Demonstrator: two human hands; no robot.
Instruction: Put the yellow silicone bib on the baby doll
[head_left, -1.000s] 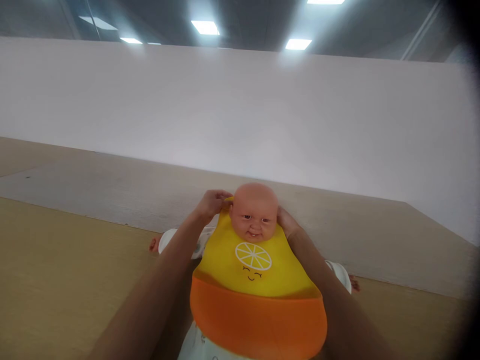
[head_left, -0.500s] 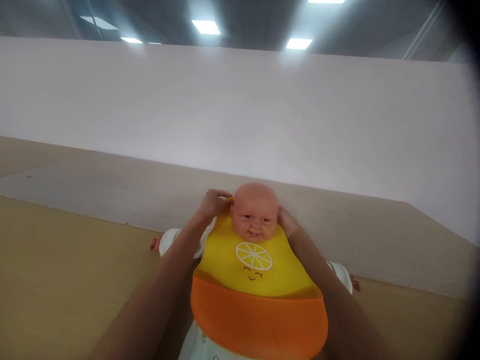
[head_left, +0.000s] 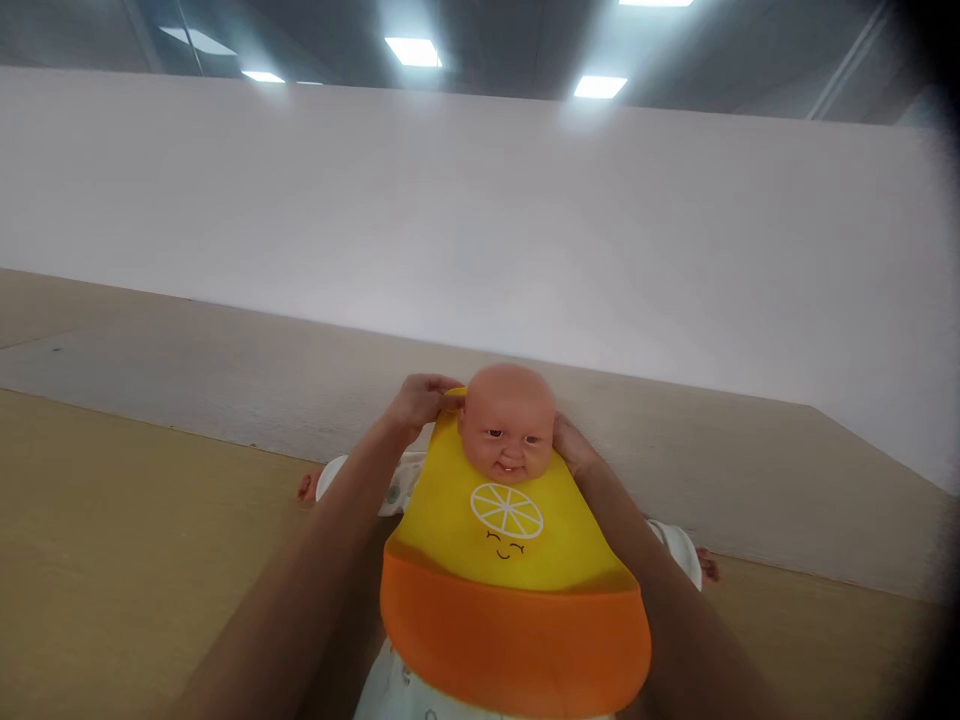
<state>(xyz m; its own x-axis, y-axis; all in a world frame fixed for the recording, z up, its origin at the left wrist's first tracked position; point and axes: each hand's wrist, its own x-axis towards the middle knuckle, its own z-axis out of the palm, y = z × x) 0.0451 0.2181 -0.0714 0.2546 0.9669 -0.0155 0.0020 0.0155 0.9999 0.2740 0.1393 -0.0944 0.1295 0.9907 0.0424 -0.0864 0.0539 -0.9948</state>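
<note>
A baby doll point(head_left: 507, 415) in white clothes faces me, with a yellow bib point(head_left: 442, 500) over its chest. The bib bears a white citrus slice and a smiling face, and its lower part is an orange catch pocket point(head_left: 517, 640). Beside the doll's head on the left, my left hand point(head_left: 426, 402) pinches the bib's upper neck end. My right hand point(head_left: 571, 442) is at the other side of the neck, its fingertips hidden behind the doll's head. What those fingers hold does not show.
Behind the doll runs a grey strip point(head_left: 225, 360) of the surface, with a pale wall point(head_left: 480, 220) beyond it. A tan surface point(head_left: 112, 540) stretches to the left. The doll's sleeved arms stick out on both sides, past my forearms.
My left hand has shifted slightly left and up, and more of the bib's yellow neck end shows at its fingers. My right hand stays almost still behind the doll's head.
</note>
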